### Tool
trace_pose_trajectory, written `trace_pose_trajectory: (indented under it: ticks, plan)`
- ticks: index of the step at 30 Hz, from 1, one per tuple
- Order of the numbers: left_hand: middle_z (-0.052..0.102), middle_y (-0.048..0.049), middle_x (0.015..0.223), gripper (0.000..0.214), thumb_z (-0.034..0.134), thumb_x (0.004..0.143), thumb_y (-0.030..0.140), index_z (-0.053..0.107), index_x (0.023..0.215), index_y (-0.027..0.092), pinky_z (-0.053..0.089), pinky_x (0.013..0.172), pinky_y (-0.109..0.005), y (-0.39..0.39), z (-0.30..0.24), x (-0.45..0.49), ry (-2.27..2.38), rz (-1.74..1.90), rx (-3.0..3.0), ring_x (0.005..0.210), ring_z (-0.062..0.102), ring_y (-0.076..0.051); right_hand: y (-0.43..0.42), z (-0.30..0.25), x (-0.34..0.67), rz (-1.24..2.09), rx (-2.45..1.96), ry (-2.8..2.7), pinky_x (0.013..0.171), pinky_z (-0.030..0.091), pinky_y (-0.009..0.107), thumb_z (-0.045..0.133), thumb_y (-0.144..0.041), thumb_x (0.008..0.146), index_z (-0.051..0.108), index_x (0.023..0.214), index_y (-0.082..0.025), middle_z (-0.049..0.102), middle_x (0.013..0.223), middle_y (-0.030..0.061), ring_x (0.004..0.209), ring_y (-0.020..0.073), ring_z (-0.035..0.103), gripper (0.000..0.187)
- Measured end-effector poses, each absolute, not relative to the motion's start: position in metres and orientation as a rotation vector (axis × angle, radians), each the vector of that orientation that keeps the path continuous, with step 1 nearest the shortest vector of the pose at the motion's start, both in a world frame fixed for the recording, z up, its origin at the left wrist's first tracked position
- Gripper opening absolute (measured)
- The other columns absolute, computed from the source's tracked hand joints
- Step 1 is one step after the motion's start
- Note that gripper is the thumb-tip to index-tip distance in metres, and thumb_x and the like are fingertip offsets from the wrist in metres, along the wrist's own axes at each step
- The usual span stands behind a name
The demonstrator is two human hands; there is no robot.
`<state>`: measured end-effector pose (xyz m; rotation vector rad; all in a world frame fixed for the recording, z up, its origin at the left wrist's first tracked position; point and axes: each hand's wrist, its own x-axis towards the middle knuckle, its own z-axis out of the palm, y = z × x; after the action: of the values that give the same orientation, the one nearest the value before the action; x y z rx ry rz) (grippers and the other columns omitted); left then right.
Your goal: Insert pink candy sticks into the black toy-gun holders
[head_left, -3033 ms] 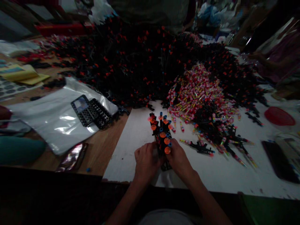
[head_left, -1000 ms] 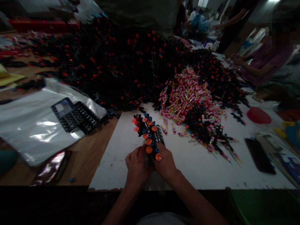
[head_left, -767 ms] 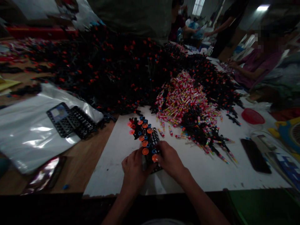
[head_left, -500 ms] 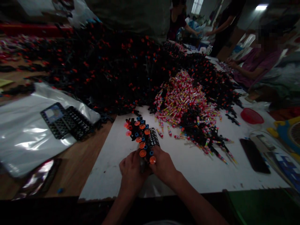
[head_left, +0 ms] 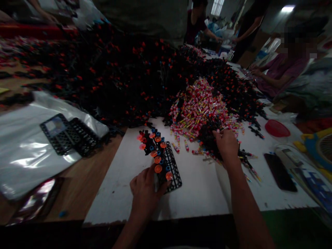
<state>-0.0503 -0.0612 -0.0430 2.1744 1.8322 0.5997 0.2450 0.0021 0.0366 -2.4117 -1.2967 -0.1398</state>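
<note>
Currently the left hand has its fingers curled closed around the near end of the orange-capped bunch, against the rack on the white board. Farther right, the right hand is at the black toys beside the tubes, fingers bent; whether they grip anything, I cannot tell.

Three black racks, one phone

Rack on board; bag left, phone right.
</note>
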Motion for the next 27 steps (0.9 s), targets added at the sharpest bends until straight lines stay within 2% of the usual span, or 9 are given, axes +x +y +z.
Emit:
trace_pose_trajectory:
  ticks: [3, 7, 12, 15, 17, 20, 23, 25, 27]
  plan:
    - [0.06, -0.0141, 0.116, 0.057, 0.061, 0.074, 0.047, 0.052, 0.122, 0.019, 0.037, 0.092, -0.047, -0.062, -0.042, -0.052, 1.838, 0.565, 2.161, 0.106, 0.054, -0.031, 0.019, 0.034, 0.271, -0.139, -2.464, -1.306, 0.074, 0.042, 0.035, 0.05, -0.034, 0.085, 0.063, 0.087, -0.01, 0.062, 0.092, 0.0176, 0.089, 0.0265, 0.058, 0.027]
    - [0.061, -0.0135, 0.113, 0.052, 0.059, 0.076, 0.047, 0.056, 0.119, 0.019, 0.04, 0.088, -0.045, -0.069, -0.045, -0.06, 1.792, 0.53, 2.191, 0.103, 0.056, -0.031, 0.016, 0.037, 0.261, -0.018, -2.319, -1.273, 0.071, 0.044, 0.034, 0.05, -0.035, 0.082, 0.059, 0.078, -0.015, 0.063, 0.081, 0.0115, 0.079, 0.0234, 0.059, 0.023]
    - [0.062, -0.0119, 0.108, 0.045, 0.061, 0.074, 0.044, 0.06, 0.112, 0.02, 0.041, 0.088, -0.045, -0.076, -0.05, -0.067, 1.793, 0.476, 2.202, 0.102, 0.057, -0.031, 0.001, 0.031, 0.186, 1.036, -1.637, -1.204, 0.053, 0.047, 0.027, 0.061, -0.047, 0.073, 0.047, 0.085, -0.021, 0.057, 0.06, -0.0031, 0.051, 0.0154, 0.057, 0.032]
    - [0.061, -0.011, 0.107, 0.048, 0.064, 0.072, 0.042, 0.058, 0.115, 0.021, 0.04, 0.088, -0.044, -0.076, -0.048, -0.065, 1.785, 0.462, 2.196, 0.101, 0.057, -0.03, 0.01, 0.011, 0.138, 1.345, -1.36, -1.087, 0.049, 0.05, 0.027, 0.063, -0.045, 0.069, 0.043, 0.091, -0.022, 0.055, 0.063, -0.006, 0.05, 0.0147, 0.059, 0.037]
    - [0.06, -0.0112, 0.109, 0.053, 0.065, 0.071, 0.038, 0.055, 0.119, 0.02, 0.039, 0.089, -0.044, -0.077, -0.045, -0.062, 1.792, 0.496, 2.195, 0.102, 0.056, -0.03, 0.021, -0.005, 0.12, 1.334, -1.349, -1.108, 0.05, 0.051, 0.027, 0.06, -0.045, 0.072, 0.045, 0.089, -0.022, 0.055, 0.065, -0.0057, 0.051, 0.0142, 0.06, 0.032]
    - [0.059, -0.0106, 0.111, 0.06, 0.065, 0.071, 0.032, 0.047, 0.127, 0.02, 0.037, 0.092, -0.045, -0.08, -0.042, -0.058, 1.783, 0.566, 2.172, 0.105, 0.054, -0.029, 0.032, -0.023, 0.114, 1.14, -1.491, -1.236, 0.049, 0.049, 0.026, 0.054, -0.042, 0.078, 0.049, 0.083, -0.02, 0.056, 0.064, -0.0034, 0.049, 0.0135, 0.057, 0.023]
    - [0.059, -0.0099, 0.112, 0.063, 0.064, 0.072, 0.029, 0.043, 0.131, 0.022, 0.036, 0.093, -0.047, -0.082, -0.041, -0.059, 1.757, 0.577, 2.132, 0.107, 0.054, -0.029, 0.031, -0.028, 0.116, 0.962, -1.582, -1.306, 0.062, 0.049, 0.028, 0.057, -0.033, 0.077, 0.054, 0.08, -0.019, 0.059, 0.073, 0.0011, 0.064, 0.0162, 0.059, 0.015]
    - [0.058, -0.0102, 0.113, 0.063, 0.063, 0.073, 0.031, 0.042, 0.131, 0.022, 0.036, 0.093, -0.048, -0.08, -0.042, -0.062, 1.715, 0.544, 2.114, 0.108, 0.053, -0.03, 0.027, -0.028, 0.113, 0.785, -1.615, -1.433, 0.073, 0.048, 0.029, 0.056, -0.026, 0.078, 0.056, 0.088, -0.018, 0.06, 0.084, 0.0037, 0.079, 0.0182, 0.059, 0.012]
    - [0.055, -0.0129, 0.119, 0.07, 0.065, 0.073, 0.037, 0.037, 0.134, 0.02, 0.039, 0.092, -0.05, -0.074, -0.041, -0.063, 1.673, 0.582, 2.092, 0.109, 0.054, -0.03, 0.023, -0.029, 0.107, 0.586, -1.648, -1.592, 0.076, 0.046, 0.029, 0.049, -0.02, 0.082, 0.056, 0.1, -0.018, 0.06, 0.092, 0.0057, 0.086, 0.0189, 0.057, 0.019]
